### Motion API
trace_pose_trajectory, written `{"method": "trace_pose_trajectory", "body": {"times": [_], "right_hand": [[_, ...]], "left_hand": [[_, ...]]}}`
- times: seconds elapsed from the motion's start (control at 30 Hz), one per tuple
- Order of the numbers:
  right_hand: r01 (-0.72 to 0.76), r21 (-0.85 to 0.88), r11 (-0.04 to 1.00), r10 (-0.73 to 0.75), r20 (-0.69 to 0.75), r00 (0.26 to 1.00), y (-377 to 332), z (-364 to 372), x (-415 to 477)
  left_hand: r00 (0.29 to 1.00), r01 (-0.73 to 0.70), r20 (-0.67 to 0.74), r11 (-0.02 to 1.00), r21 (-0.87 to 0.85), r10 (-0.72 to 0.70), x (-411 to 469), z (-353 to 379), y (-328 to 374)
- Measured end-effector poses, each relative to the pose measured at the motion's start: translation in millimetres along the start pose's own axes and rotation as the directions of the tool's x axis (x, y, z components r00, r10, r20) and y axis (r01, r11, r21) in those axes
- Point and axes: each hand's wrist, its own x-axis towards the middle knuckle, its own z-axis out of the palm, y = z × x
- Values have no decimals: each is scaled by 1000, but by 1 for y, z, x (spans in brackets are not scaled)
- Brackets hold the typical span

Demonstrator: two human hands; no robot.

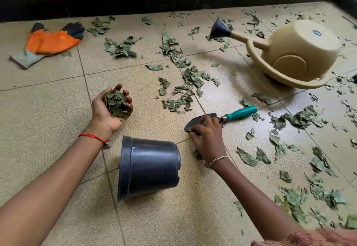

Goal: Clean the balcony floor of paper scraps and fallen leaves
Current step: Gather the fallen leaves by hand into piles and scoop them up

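Near the middle of the view, at about 10 o'clock from centre, the left hand [111,108] is turned palm up and cupped, its curled fingers closed around a bunch of dry green leaves [116,103]; a red thread bracelet [92,136] circles that wrist. Below it, at 6 o'clock, a black round plastic flower pot [150,166] lies on its side on the beige tiled balcony floor [48,110], rim toward 9 o'clock and base toward 3 o'clock. At 2 o'clock from the pot, the right hand [208,137] lies palm down with bent fingers over the dark metal blade of a small garden trowel with a teal handle [241,113]. A leaf shows under the palm, but whether the fingers pinch anything cannot be told. A thin beaded bracelet [217,159] sits on that wrist. Loose fallen leaves [193,77] are scattered over the tiles from 12 o'clock round to 5 o'clock, thickest beyond the trowel and along the right edge. A tan plastic watering can with a black spout head [295,52] lies tipped over at 2 o'clock. An orange and black work glove [52,41] lies flat at 10 o'clock, near the dark kerb [135,2].
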Motion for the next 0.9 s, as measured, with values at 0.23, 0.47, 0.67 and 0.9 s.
{"method": "trace_pose_trajectory", "body": {"times": [0.23, 0.47, 0.67, 0.9], "right_hand": [[100, 31, 995, -94, -143, 985, 3, 2, -9], [-35, 251, 967, 45, -32, 998, 9, -1, -49], [-117, 339, 933, 150, -72, 986, 14, -12, -69], [-59, 113, 992, 35, 198, 979, 0, 13, -75]], "left_hand": [[1000, -4, -5, 1000, -3, 4, -3, -1, 1], [1000, 7, 7, 1000, 12, -7, -4, 2, -3], [1000, 14, 5, 1000, 20, -14, -5, 4, -4], [1000, 9, 0, 1000, 28, -9, -8, 7, -2]]}}
